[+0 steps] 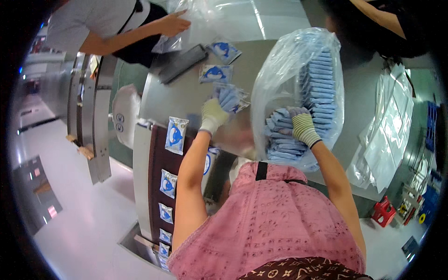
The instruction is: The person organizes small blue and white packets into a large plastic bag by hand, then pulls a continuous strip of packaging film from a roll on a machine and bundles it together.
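My left hand, in a pale glove with grey-blue fingers, is closed around a few small blue-and-white packets above the metal table. Motion blurs its fingertips. Two more packets, one of them this whale-printed packet, lie just beyond it. On the right stands a large clear plastic bag filled with rows of packets. Inside its opening, my right hand, in a striped glove, grips packets at the near end; its fingers are partly hidden among them.
Single packets lie along a dark conveyor belt at left. A dark bar rests on the metal table. Flat plastic bags hang over its right side. A co-worker's hand handles clear film; another person's arm shows far right.
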`<state>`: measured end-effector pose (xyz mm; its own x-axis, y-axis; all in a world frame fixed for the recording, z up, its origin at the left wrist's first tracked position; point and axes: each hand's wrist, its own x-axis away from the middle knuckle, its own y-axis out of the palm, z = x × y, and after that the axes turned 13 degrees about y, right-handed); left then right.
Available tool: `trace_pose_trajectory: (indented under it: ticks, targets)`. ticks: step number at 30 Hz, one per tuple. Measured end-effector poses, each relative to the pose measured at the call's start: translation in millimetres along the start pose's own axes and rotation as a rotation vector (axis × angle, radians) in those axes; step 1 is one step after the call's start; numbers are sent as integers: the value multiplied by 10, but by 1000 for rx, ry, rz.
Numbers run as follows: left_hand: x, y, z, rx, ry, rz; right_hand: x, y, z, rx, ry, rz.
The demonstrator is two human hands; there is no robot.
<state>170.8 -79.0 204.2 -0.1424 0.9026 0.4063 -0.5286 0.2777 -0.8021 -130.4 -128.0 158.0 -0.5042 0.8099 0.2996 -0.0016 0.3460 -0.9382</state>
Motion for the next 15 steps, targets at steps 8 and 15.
trace_pose_trajectory:
  ticks: [8,15]
  targets:
    - [-140,31,1409,-15,852,180,-44,-299,-133,132,179,-519]
    - [-685,768,1520,-475,709,-158,327,-102,312,-444,-128,226]
